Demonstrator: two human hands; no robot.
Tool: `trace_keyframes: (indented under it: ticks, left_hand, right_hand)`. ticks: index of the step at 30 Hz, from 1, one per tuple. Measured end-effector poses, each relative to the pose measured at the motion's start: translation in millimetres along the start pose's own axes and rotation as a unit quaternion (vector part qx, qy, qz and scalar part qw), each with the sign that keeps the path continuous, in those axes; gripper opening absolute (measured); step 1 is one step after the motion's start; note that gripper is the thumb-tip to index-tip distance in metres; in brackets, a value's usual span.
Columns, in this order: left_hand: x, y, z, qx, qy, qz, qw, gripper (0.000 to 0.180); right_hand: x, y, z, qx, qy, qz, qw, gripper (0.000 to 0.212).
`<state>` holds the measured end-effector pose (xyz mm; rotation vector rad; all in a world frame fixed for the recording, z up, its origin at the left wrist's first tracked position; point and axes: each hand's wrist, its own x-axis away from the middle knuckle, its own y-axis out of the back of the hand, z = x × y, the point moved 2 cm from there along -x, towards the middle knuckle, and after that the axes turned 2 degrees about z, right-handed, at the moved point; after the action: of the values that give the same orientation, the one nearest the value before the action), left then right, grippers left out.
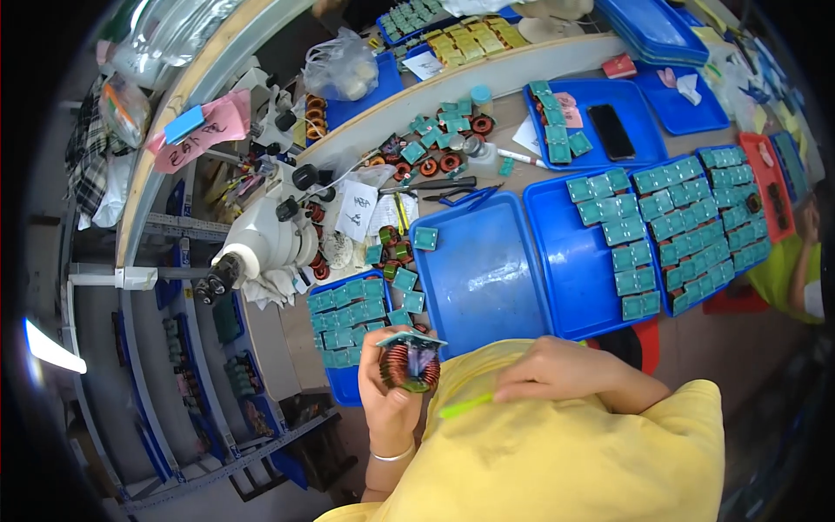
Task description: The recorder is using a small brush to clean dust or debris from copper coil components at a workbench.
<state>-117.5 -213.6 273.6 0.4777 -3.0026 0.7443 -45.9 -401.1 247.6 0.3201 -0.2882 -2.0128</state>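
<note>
In my left hand (389,416) is a copper-wound toroidal coil (409,365) with a green base plate along its top, raised in front of my body. My fingers wrap its left side, and its open middle faces me. My right hand (557,372), closed, pinches a slim bright yellow-green stick (466,405); its tip points left toward the coil and is apart from it. The stick's exact kind is not clear. Beyond my hands lies a scuffed blue tray (478,261) with one green-plated part (425,238) in its corner.
Blue trays with rows of green-plated coils stand right (544,261) and left (346,383). Blue-handled pliers (470,200) and loose coils (448,163) lie farther back. A phone (611,132) rests in a back tray. A white microscope (261,239) stands left. Another person's arm (807,244) shows far right.
</note>
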Motion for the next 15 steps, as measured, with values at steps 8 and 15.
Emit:
trace_keyframes:
  ticks: [8,15]
  left_hand:
    - [21,112,23,0.308,-0.012,-0.164,0.937,0.045]
    - [97,296,44,0.071,-0.041,-0.339,0.937,0.033]
  right_hand:
    - [31,17,-34,-0.146,-0.223,-0.131,0.955,0.023]
    - [32,3,-53,-0.201,-0.271,-0.169,0.926,0.03]
